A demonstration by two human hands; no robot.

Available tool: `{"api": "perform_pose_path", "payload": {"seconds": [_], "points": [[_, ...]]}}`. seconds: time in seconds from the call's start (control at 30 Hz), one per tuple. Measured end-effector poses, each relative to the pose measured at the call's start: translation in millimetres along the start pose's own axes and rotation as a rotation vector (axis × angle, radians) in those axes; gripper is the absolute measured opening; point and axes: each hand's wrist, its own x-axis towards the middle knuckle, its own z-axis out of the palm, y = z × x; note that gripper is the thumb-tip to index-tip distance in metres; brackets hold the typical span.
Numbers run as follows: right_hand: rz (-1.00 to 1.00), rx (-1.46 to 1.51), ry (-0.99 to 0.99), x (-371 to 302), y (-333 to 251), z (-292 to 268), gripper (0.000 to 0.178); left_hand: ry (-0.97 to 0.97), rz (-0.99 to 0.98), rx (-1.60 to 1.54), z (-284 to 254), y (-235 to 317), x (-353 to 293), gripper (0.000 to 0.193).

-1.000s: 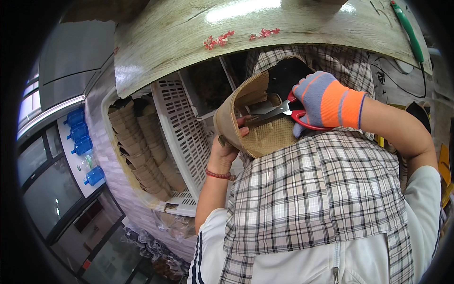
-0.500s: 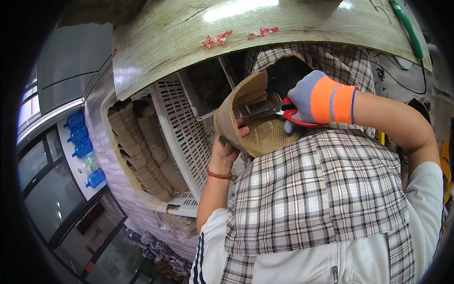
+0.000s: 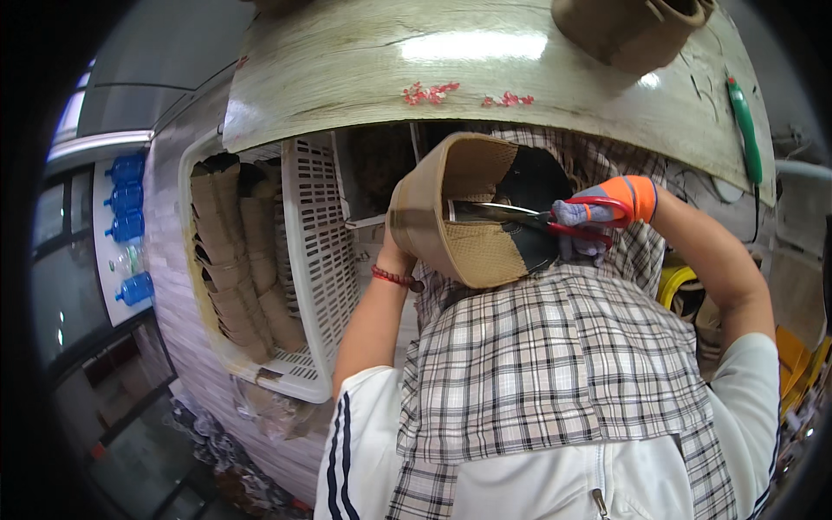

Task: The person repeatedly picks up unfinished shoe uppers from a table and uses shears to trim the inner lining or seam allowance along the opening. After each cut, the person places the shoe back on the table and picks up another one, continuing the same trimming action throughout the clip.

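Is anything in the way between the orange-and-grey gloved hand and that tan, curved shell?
Nothing visible blocks it: the gloved right hand holds red-handled metal scissors whose blades reach inside the shell.

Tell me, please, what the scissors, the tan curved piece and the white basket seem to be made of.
Scissors: blades probably metal, shiny and grey; red handles likely smooth plastic, evenly coloured.
Tan curved piece: perhaps stiffened fabric or board, mostly matte, gridlike inside.
White basket: probably smooth moulded plastic, from its regular slots.
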Motion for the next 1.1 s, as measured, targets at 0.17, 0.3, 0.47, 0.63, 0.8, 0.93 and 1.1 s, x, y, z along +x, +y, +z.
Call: {"api": "perform_pose_path", "payload": {"seconds": [0.17, 0.3, 0.47, 0.63, 0.8, 0.93, 1.1], "points": [[-0.055, -0.071, 0.107, -9, 2, -11, 0.099, -0.05, -0.062, 0.053, -12, -7, 16, 0.044], [-0.1, -0.095, 0.036, 4, 1, -24, 0.097, -0.132, -0.09, -0.159, -18, -7, 16, 0.041], [0.002, -0.195, 0.018, 8, -25, -30, 0.095, -0.183, 0.035, -0.113, -10, -2, 11, 0.036], [0.0, -0.29, 0.066, 10, -29, -35, 0.079, -0.103, 0.001, -0.094, -16, -8, 10, 0.032], [0.029, -0.275, 0.109, 8, -23, -27, 0.091, -0.07, -0.063, -0.086, -10, -1, 3, 0.032], [0.049, -0.189, 0.083, 7, -33, -24, 0.093, 0.064, -0.197, 0.027, 3, 16, 10, 0.031], [0.171, -0.191, 0.092, 15, -60, -18, 0.098, 0.019, -0.167, 0.082, 13, 34, 9, 0.025]]}}
